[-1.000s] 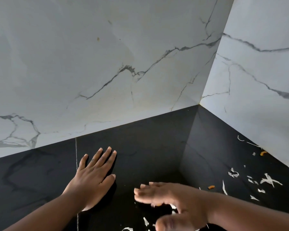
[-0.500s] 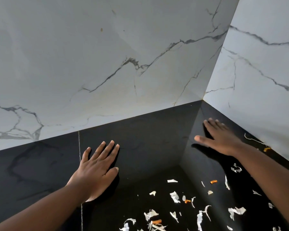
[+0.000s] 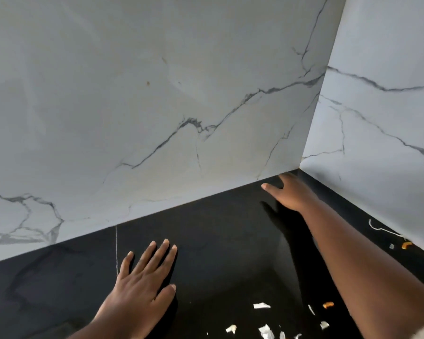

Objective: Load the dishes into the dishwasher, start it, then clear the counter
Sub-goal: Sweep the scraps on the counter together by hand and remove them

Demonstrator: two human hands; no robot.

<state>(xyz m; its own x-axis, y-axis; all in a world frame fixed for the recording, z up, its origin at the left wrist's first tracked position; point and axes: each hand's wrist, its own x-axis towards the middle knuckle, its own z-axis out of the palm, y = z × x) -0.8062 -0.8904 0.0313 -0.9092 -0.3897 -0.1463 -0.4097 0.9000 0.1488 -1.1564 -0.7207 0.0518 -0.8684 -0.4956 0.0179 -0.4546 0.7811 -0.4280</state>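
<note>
Black stone counter (image 3: 218,231), white veined-marble walls (image 3: 157,94) meeting in a corner at 1 o'clock.

Head view, the only one:
- Right hand (image 3: 291,194) is extended deep into that corner, fingers straight and slightly spread, thumb out toward 9 o'clock. Holds nothing. Can't tell if the palm touches the surface.
- Left hand (image 3: 142,287) lies flat on the counter at 7 o'clock, fingers spread, pressing down like a brace. Holds nothing.
- Task's thing now: white scraps (image 3: 262,321) with orange bits (image 3: 328,305), scattered at 5 o'clock, near the bottom edge. More along the right wall at 3 o'clock (image 3: 387,231).
- Scatter's long axis runs roughly 5 to 3 o'clock, along the right forearm. Right hand is beyond it, so my read is a rake back toward the body gathers it. Left hand is the nearer to the 5 o'clock pile.
- No dishes or dishwasher in frame; looks like the counter-clearing stage.
</note>
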